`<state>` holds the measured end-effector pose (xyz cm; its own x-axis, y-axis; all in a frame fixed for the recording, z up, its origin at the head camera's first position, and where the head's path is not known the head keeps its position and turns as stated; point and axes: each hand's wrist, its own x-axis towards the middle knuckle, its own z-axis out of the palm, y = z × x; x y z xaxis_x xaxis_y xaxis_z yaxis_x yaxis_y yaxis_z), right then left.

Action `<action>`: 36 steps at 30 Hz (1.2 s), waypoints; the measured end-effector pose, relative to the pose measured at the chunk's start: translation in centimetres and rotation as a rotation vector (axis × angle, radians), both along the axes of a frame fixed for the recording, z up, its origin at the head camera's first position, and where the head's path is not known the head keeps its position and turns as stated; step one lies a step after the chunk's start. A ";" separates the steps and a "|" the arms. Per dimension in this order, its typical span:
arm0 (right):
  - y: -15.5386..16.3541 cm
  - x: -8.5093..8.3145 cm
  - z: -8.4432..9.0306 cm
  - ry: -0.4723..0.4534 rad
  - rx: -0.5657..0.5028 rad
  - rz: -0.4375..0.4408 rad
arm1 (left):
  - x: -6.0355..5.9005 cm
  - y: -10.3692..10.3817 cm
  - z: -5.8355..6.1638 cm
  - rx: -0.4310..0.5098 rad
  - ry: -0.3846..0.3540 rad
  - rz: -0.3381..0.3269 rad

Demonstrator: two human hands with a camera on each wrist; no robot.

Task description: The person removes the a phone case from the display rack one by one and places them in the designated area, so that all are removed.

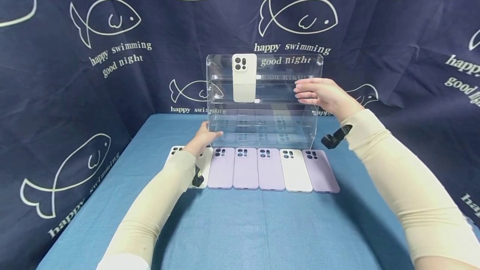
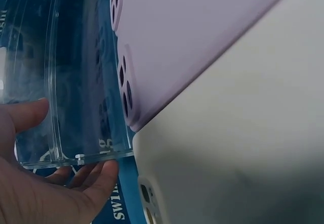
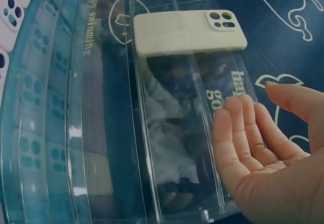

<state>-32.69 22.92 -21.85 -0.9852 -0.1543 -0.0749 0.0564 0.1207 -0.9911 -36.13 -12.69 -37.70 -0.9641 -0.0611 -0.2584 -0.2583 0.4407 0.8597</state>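
Note:
A clear acrylic display stand point(image 1: 277, 103) with several tiers stands at the back of the table. One cream phone case point(image 1: 244, 79) leans upright on its upper tier, left of centre. My left hand point(image 1: 203, 138) grips the stand's lower left side; in the left wrist view its thumb point(image 2: 31, 114) lies over the front and the other fingers curl outside the side panel. Beside the stand's upper right part is my right hand point(image 1: 321, 93), fingers loosely extended and palm bare in the right wrist view. Phone cases lie flat before the stand, among them a lilac one point(image 1: 271, 170).
Along the stand's front edge the row holds several lilac cases, a white case point(image 1: 296, 172) near its right end, and white at its left end point(image 1: 204, 168), partly covered by my left forearm. Blue cloth point(image 1: 240, 228) covers the table. A dark fish-print curtain point(image 1: 210, 24) hangs behind.

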 end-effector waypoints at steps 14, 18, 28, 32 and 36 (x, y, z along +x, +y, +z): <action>-2.6 -1.9 1.1 0.049 0.053 -0.063 | -0.4 0.1 0.3 0.004 -0.025 0.013; -3.4 -2.5 1.5 0.052 0.036 -0.069 | -0.4 0.2 0.2 0.001 -0.021 0.012; -5.8 -3.9 1.4 0.077 -0.044 -0.167 | -0.6 0.9 -0.3 0.010 -0.002 0.002; -7.1 -4.7 1.4 0.095 -0.107 -0.207 | -0.5 0.8 -0.1 0.016 -0.010 -0.011; -8.5 -5.7 1.4 0.100 -0.136 -0.224 | -0.4 0.4 0.0 -0.001 -0.020 -0.005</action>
